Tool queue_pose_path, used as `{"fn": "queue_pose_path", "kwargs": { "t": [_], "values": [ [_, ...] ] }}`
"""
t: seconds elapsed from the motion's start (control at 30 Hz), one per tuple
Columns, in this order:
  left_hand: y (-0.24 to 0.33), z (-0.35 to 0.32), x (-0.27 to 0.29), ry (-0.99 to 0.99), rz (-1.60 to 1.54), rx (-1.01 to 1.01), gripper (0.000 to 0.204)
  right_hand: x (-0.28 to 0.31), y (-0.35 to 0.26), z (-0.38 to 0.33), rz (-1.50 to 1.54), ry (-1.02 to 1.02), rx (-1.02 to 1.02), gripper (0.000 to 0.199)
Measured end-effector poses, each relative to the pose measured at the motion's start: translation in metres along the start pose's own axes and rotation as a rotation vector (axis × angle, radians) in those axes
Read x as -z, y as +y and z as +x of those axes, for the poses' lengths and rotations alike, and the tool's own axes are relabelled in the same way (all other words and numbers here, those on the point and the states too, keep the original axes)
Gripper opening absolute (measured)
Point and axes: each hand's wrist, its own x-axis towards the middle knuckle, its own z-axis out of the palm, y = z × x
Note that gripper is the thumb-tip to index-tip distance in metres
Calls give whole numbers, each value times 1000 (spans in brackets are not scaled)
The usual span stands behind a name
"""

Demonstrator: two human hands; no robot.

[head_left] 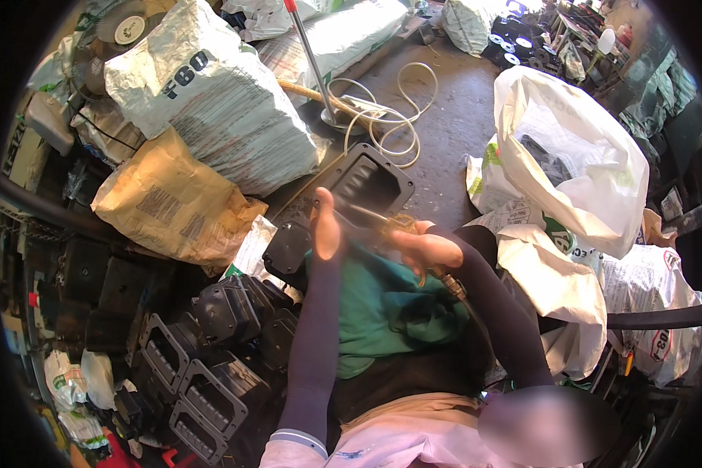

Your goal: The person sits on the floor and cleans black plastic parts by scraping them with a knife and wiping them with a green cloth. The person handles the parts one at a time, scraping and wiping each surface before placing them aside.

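Note:
A black rectangular plastic housing (363,181) lies tilted on my lap over a green cloth (382,308). My left hand (325,228) rests on its near edge, fingers together and pointing up, holding it. My right hand (429,249) is closed around a thin tool (454,287) with a metal handle. The tool's brass-coloured front end (394,222) points at the housing's near side. Both forearms are in dark purple sleeves. A smaller black part (287,249) sits just below my left hand.
Several similar black housings (210,355) are piled at lower left. Full white sacks (210,101) and a tan sack (168,207) lie behind them. An open white bag (577,156) stands to the right. A coiled cream cable (390,117) and a metal pole (312,58) are on the floor ahead.

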Motion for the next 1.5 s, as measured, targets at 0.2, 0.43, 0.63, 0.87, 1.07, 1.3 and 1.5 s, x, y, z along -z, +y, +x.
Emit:
{"fn": "queue_pose_path", "kwargs": {
  "t": [0.2, 0.43, 0.63, 0.87, 1.07, 1.3, 1.5],
  "values": [
    [-15, 4, 4, -65, 27, -307, 38, -14, -21, -24, -154, 126, 43, 37],
    [-15, 1, -9, -61, 78, -294, 37, -14, -28, -46, -761, 408, -42, 44],
    [-19, -1, -10, 1, 343, -357, 44, -27, -17, -45, -850, 406, -108, 47],
    [-29, 5, -6, 75, 447, -472, 47, -27, -12, -42, -949, 491, -60, 38],
    [-18, -1, -10, 169, 354, -395, 48, -31, -8, -56, -977, 443, -106, 37],
    [-4, -4, -16, 240, 255, -322, 44, -29, -19, -66, -844, 426, -133, 45],
    [-17, 13, 4, 242, 163, -91, 57, -31, -20, -53, -820, 351, -122, 49]
  ]
}}
